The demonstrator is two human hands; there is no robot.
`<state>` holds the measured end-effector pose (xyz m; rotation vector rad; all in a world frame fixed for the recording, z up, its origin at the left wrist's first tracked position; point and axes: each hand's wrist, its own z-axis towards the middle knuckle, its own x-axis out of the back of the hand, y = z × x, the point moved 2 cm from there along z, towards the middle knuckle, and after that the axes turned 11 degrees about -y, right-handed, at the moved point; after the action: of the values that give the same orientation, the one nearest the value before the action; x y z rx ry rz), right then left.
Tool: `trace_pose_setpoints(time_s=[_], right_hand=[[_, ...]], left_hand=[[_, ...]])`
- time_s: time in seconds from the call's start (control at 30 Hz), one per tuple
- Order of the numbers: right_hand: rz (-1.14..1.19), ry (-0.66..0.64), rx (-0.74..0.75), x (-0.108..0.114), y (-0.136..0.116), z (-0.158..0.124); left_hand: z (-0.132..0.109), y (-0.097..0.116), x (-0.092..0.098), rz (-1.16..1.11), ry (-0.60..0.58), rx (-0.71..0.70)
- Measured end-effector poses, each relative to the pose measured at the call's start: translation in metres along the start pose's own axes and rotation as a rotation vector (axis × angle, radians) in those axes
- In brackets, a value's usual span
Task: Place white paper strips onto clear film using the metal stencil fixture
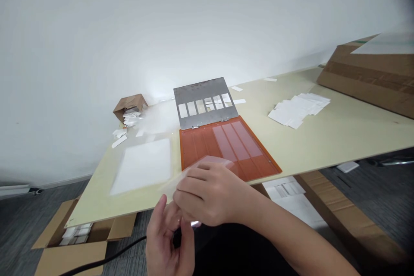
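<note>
A piece of clear plastic film (202,171) slanted across my view, its long axis rising from low on my left toward the upper right. Its far end pointed into the near edge of an orange hinged tray (197,148) and, from where I looked, overlapped that edge. The film was too see-through for me to make out all of its outline.

The tray lay flat on a cream board (326,133), with pale pink strips (236,140) side by side on it. Hinged to its far edge, a grey metal plate (202,90) with a row of rectangular cut-outs lay open. To the left of the tray was a white sheet (140,166), and to the right a loose pile of white paper slips (299,110). A torn cardboard box (129,105) spilling white pieces sat at the far left corner, beside the wall. A large cardboard carton (362,75) filled the right end of the board, and an open carton (82,246) sat on the floor below.

My right hand (210,194) was curled over the near part of the film, fingers closed and gripping it. My left hand (168,241) was just below, close against the right, with its fingers raised. I could not tell whether it had hold of the film.
</note>
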<state>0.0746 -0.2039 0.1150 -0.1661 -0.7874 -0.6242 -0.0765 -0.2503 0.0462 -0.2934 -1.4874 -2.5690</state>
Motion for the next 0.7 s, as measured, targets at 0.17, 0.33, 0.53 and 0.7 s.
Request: trace_pose_setpoints(time_s=[0.17,0.33,0.53,0.7], right_hand=[[0.044,-0.061,-0.040,-0.001,0.007,-0.003],[0.104,-0.097,-0.095,-0.006,0.009,-0.005],[0.231,-0.070,-0.168,-0.004,0.013,-0.004],[0.300,-0.083,-0.271,-0.007,0.020,-0.005]], left_hand=[[0.001,0.003,-0.003,-0.063,-0.014,0.081],[0.002,0.004,-0.004,-0.065,-0.019,0.137],[0.007,0.010,-0.007,-0.112,-0.149,0.323],[0.009,0.011,-0.009,-0.068,-0.206,0.403]])
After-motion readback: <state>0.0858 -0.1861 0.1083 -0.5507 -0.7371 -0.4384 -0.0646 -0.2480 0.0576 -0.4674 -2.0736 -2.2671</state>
